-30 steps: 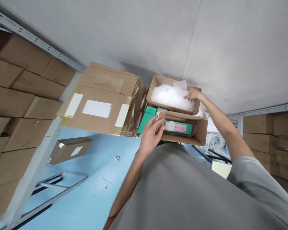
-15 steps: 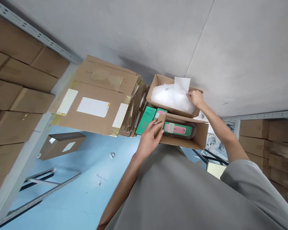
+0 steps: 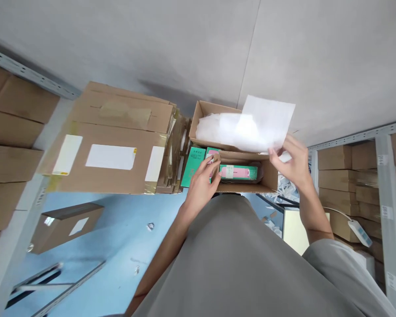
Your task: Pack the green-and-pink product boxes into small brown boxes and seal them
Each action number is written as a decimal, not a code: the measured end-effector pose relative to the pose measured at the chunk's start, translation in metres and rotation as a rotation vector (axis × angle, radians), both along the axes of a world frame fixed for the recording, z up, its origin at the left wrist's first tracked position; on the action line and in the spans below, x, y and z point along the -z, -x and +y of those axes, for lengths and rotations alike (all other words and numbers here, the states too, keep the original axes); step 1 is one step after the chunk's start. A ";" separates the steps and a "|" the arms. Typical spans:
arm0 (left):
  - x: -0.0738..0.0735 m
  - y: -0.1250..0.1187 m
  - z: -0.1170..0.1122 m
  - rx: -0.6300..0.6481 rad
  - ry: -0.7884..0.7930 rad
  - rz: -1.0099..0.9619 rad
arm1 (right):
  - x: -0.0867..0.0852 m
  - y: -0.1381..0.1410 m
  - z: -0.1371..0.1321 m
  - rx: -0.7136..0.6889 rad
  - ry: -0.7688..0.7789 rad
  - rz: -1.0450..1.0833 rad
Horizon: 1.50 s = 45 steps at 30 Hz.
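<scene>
My right hand (image 3: 292, 160) pinches the lower right corner of a thin white packing sheet (image 3: 269, 121), lifted partly over the rear carton. That rear carton (image 3: 214, 107) holds more white, cloudy packing material (image 3: 211, 128). My left hand (image 3: 203, 178) grips the left wall of the nearer open cardboard box (image 3: 270, 178), thumb on the inside. Inside this box lies a green and pink product box (image 3: 239, 172) with a pale label band. Left of it, under and beside my fingers, stand green boxes (image 3: 193, 166), one with a pink picture partly hidden.
A tall stack of flattened cartons (image 3: 115, 176) stands on the left. A closed carton (image 3: 67, 226) sits on the blue floor below. Racks with brown boxes (image 3: 333, 158) flank both sides; a power strip (image 3: 359, 232) hangs at right. A wall rises behind.
My right hand has drawn the white sheet out of the rear carton, rightward and toward me. My left hand keeps its hold on the nearer box. The view has shifted slightly.
</scene>
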<state>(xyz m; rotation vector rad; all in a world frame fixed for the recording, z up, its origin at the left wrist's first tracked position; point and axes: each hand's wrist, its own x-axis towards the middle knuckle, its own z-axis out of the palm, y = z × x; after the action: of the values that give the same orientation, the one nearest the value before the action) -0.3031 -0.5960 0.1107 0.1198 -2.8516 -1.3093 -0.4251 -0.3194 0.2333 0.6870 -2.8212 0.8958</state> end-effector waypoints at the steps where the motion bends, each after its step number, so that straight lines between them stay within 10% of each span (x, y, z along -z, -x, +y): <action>1: -0.001 0.001 0.000 0.008 0.011 -0.006 | -0.002 -0.015 0.002 -0.012 -0.007 -0.001; 9: 0.002 -0.005 0.002 0.037 0.057 -0.040 | 0.052 -0.071 0.002 -0.190 -0.334 -0.312; 15: -0.023 -0.015 0.013 0.005 0.075 0.074 | 0.060 -0.060 -0.022 -0.188 -0.735 -0.638; 18: -0.032 -0.007 0.027 0.189 0.040 0.103 | 0.065 -0.048 -0.034 -0.206 -0.832 -0.736; 22: -0.009 0.021 0.051 0.498 0.119 -0.083 | 0.065 -0.049 -0.037 -0.204 -0.830 -0.728; 28: 0.026 0.052 0.076 0.540 0.400 -0.388 | 0.054 -0.059 -0.012 -0.124 -0.709 -0.480; 37: 0.034 0.052 0.066 0.485 0.503 -0.415 | 0.101 -0.011 -0.025 -0.254 -0.914 -0.813; 45: 0.019 0.034 0.065 0.403 0.496 -0.245 | 0.091 -0.030 -0.025 -0.236 -0.845 -0.558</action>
<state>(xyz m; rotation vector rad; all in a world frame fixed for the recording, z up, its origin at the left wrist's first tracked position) -0.3366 -0.5314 0.0922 -0.3330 -3.4394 -0.5975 -0.3951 -0.3448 0.1418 0.9782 -3.6738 -0.2137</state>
